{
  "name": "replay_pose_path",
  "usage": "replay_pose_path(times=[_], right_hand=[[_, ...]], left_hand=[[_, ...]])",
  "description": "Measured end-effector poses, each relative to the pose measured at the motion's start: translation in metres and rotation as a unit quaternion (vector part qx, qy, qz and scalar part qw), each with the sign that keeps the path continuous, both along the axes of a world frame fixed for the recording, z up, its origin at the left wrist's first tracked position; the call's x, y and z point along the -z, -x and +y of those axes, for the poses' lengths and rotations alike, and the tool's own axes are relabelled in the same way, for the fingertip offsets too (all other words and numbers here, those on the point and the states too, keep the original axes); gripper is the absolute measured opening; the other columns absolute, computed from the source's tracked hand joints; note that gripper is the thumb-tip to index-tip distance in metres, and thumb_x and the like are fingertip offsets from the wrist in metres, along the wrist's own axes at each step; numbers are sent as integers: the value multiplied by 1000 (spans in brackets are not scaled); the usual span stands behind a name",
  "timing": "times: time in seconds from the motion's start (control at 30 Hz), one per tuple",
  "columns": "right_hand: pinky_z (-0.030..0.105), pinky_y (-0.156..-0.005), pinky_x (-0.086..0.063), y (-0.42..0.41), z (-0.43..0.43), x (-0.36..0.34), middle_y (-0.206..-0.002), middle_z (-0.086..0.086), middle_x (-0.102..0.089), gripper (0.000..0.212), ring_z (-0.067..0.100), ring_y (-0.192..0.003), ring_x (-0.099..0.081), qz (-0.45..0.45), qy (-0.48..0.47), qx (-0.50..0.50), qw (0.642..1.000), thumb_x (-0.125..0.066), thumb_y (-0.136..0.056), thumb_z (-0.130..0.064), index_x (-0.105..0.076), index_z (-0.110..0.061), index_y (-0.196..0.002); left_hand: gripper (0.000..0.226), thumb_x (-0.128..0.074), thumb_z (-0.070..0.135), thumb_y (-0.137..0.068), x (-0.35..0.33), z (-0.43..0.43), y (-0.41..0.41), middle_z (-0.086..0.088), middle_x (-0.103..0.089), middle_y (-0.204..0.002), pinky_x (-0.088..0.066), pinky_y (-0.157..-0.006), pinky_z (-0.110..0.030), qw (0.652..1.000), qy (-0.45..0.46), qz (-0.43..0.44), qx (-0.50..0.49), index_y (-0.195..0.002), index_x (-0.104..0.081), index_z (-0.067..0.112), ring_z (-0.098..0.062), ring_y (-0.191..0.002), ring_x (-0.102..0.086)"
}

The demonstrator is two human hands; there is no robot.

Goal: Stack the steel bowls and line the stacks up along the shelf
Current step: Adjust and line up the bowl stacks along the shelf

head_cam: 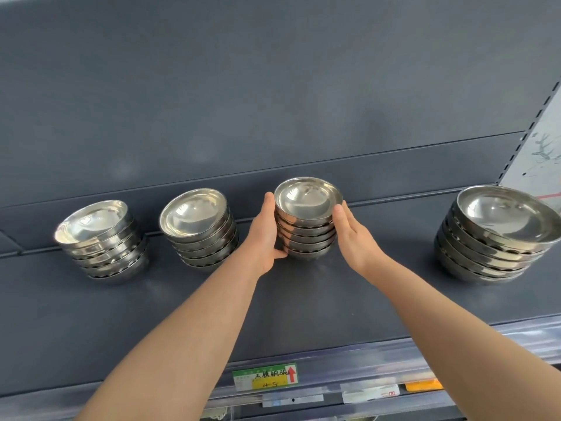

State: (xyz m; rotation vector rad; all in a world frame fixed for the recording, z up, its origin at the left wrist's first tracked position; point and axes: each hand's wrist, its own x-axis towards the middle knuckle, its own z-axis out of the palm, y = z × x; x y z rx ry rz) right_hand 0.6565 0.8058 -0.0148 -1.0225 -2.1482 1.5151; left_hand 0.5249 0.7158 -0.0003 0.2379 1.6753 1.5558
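Shelf (303, 299) with four stacks of steel bowls, one between our hands
We list: widest stack (498, 235) at far right; far-left stack (100, 238) and second stack (198, 229) near each other; middle stack (308, 220) on the shelf near the back, our left hand (265, 235) flat against its left side, our right hand (353, 235) laid straight against its right side; price label (265, 376) on the front edge

There are four stacks of steel bowls on one shelf (182, 314): the far-left stack (103, 241), the second stack (198, 229), the third stack (308, 220) and the right stack (498, 235). Each has about five or six bowls; the exact number I cannot tell. Two hands are in view, the left hand (265, 235) and the right hand (353, 238). The near edge carries four labels: one green-yellow label (265, 377), one white label (368, 391), one small white strip (293, 400) and one orange label (423, 385).
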Motion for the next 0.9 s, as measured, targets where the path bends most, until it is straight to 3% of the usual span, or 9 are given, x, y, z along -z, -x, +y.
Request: replay_pose_path(times=[0.1, 0.2, 0.3, 0.47, 0.57, 0.67, 0.9], right_hand=[[41, -119, -22, 0, -2, 2, -158, -3, -29, 65, 22, -145, -27, 6, 7, -4, 1000, -13, -95, -62, -6, -34, -154], [47, -116, -29, -6, -10, 6, -155, -6, -34, 84, 21, -142, -32, 19, 21, -2, 1000, -14, -76, -81, -8, -43, -151], [47, -116, -29, -18, -24, 9, -154, -9, -35, 92, 18, -142, -32, 36, 22, 11, 999, -15, -68, -86, -10, -46, -150], [49, -116, -28, -38, -59, 13, -155, -6, -35, 94, 20, -143, -32, 37, 28, 31, 998, -16, -67, -88, -9, -46, -150], [48, -117, -26, -45, -73, 14, -157, -4, -31, 84, 20, -144, -29, 39, 36, 39, 998, -17, -78, -82, -6, -43, -152], [47, -119, -22, -51, -81, 13, -159, -3, -26, 66, 20, -145, -25, 43, 45, 53, 997, -17, -94, -66, -5, -40, -153], [39, -119, -18, -57, -94, 2, -161, -4, -18, 61, 22, -146, -22, 32, 39, 87, 995, -18, -100, -55, 0, -32, -154]], left_hand=[[57, -25, 61, -99, 1, -5, -3, -1, -57, -122, -43, -102, -55, 1000, 1, 2, 1, -139, -48, 26, -22, -111, -52], [56, -26, 61, -99, 0, -16, -9, 0, -58, -120, -46, -94, -50, 1000, -3, -3, 2, -136, -50, 26, -19, -107, -54], [53, -28, 60, -99, 0, -32, -20, 0, -59, -120, -45, -89, -48, 1000, -8, -6, 10, -132, -52, 26, -17, -100, -55], [58, -27, 59, -100, 0, -63, -38, -4, -53, -139, -39, -102, -53, 999, -4, -18, 39, -141, -46, 23, -23, -119, -51], [59, -26, 59, -100, 0, -77, -45, -6, -51, -143, -37, -104, -53, 998, -10, -18, 56, -142, -45, 22, -22, -116, -49], [60, -27, 59, -100, -1, -86, -51, -7, -48, -146, -34, -108, -55, 998, -5, -23, 61, -144, -43, 21, -28, -131, -45], [60, -28, 58, -100, -4, -90, -49, -6, -44, -150, -29, -113, -58, 998, -9, -32, 59, -147, -40, 22, -31, -138, -40]])
